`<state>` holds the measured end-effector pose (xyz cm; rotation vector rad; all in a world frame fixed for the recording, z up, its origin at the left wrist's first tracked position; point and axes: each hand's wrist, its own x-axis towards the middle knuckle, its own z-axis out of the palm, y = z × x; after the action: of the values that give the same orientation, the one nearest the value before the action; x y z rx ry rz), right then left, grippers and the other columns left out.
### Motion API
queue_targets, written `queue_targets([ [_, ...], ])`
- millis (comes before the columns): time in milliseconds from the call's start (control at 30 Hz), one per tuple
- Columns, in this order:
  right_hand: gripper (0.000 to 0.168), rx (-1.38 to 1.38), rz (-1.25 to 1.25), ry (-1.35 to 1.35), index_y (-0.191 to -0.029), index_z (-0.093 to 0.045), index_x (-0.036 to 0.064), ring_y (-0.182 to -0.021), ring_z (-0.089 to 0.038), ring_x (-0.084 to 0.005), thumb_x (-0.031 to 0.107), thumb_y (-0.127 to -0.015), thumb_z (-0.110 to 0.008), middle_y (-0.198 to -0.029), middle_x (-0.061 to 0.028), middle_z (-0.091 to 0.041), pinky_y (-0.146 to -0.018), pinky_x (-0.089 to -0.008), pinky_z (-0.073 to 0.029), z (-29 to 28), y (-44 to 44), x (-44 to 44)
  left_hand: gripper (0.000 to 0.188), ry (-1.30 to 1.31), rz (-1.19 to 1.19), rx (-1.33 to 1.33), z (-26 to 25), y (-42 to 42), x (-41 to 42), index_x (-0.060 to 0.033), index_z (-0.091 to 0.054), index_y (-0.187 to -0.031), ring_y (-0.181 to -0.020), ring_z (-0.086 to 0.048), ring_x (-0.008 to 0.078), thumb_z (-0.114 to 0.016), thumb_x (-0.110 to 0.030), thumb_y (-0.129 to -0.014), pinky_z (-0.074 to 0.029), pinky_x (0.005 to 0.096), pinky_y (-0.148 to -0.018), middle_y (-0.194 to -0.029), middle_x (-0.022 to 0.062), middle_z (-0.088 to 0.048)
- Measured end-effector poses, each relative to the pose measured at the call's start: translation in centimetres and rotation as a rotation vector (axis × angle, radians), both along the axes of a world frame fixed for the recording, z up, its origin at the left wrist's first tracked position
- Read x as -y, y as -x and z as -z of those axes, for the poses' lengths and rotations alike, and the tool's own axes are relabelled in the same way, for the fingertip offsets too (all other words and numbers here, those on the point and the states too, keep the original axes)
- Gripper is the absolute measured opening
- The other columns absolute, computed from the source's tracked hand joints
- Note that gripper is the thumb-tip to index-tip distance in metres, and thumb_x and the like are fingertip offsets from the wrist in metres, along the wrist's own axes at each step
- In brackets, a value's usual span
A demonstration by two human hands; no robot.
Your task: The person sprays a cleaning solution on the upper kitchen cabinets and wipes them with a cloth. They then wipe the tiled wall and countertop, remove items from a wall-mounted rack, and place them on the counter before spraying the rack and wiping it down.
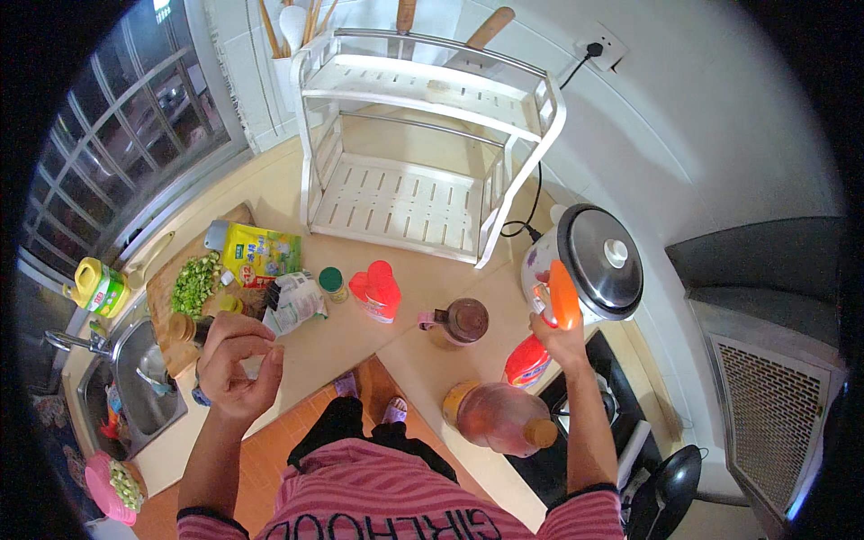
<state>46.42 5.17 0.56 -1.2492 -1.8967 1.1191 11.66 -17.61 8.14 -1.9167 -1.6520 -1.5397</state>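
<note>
My right hand [560, 341] grips a red spray bottle [530, 358] with an orange trigger head [565, 297], held tilted beside the rice cooker [587, 266]. Below it stands a large clear plastic jug [503, 418] with a brown cap and dark reddish contents. To its left sits a brown-lidded jar [466, 320] with a pinkish handle. My left hand [239, 368] is raised over the counter, fingers loosely curled and nothing visible in them. It partly hides a dark jar with a wooden-looking lid [181, 327].
A white two-tier rack [398, 202] stands at the back. Chopped green vegetables [196, 280], a yellow seasoning pouch [260, 253] and a cutting board [158, 297] lie left. A red container [378, 290], sink [145, 385], gas stove [601, 405] and wok [668, 486] surround me.
</note>
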Motion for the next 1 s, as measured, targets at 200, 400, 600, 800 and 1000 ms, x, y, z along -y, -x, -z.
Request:
queue_targets([
  [200, 0.036, 0.032, -0.017, 0.008, -0.104, -0.053, 0.002, -0.078, -0.054, -0.0107, 0.005, -0.07, -0.065, -0.092, -0.0046, -0.057, -0.069, -0.0261, -0.045, 1.8, 1.6, -2.1, 0.014, -0.008, -0.011, 0.037, 0.6, 1.4, -0.1, -0.0021, -0.054, -0.075, -0.064, -0.053, 0.0206, -0.065, 0.003, -0.069, -0.041, 0.0285, -0.058, -0.076, 0.0127, -0.057],
  [400, 0.038, 0.155, -0.004, 0.134, -0.108, -0.053, 0.002, -0.072, -0.054, -0.0117, 0.009, -0.073, -0.066, -0.096, -0.0056, -0.058, -0.066, -0.0263, -0.046, 2.9, 2.4, -2.5, 0.013, 0.023, -0.077, 0.096, 0.9, 2.9, 0.0, -0.0022, -0.054, -0.074, -0.066, -0.053, 0.0187, -0.064, 0.004, -0.07, -0.041, 0.026, -0.058, -0.076, 0.0112, -0.057],
  [600, 0.061, 0.059, -0.085, 0.197, -0.127, -0.039, 0.004, -0.075, -0.055, -0.0119, 0.01, -0.074, -0.068, -0.118, -0.0054, -0.05, -0.071, -0.027, -0.047, 2.1, 2.7, -2.2, 0.011, 0.058, -0.107, 0.367, 1.7, 3.7, -0.3, -0.0028, -0.052, -0.078, -0.072, -0.052, 0.0149, -0.059, 0.006, -0.075, -0.041, 0.0242, -0.061, -0.081, 0.0087, -0.055],
  [800, 0.063, 0.019, -0.198, 0.031, -0.128, -0.038, 0.006, -0.082, -0.056, -0.0137, 0.007, -0.072, -0.067, -0.122, -0.007, -0.048, -0.078, -0.0288, -0.045, 2.9, 3.1, -1.9, 0.013, 0.075, -0.092, 0.49, 1.4, 4.4, -0.9, -0.0034, -0.052, -0.08, -0.075, -0.051, 0.0135, -0.058, 0.008, -0.076, -0.041, 0.0236, -0.065, -0.085, 0.0079, -0.054],
  [1000, 0.046, 0.164, -0.17, -0.041, -0.113, -0.049, 0.005, -0.081, -0.057, -0.0146, 0.01, -0.071, -0.067, -0.101, -0.0066, -0.058, -0.074, -0.0295, -0.045, 3.5, 3.3, -2.8, 0.014, 0.068, -0.106, 0.497, 1.4, 4.7, -1.1, -0.0029, -0.052, -0.08, -0.076, -0.051, 0.0139, -0.057, 0.01, -0.075, -0.041, 0.0242, -0.07, -0.085, 0.0079, -0.054],
])
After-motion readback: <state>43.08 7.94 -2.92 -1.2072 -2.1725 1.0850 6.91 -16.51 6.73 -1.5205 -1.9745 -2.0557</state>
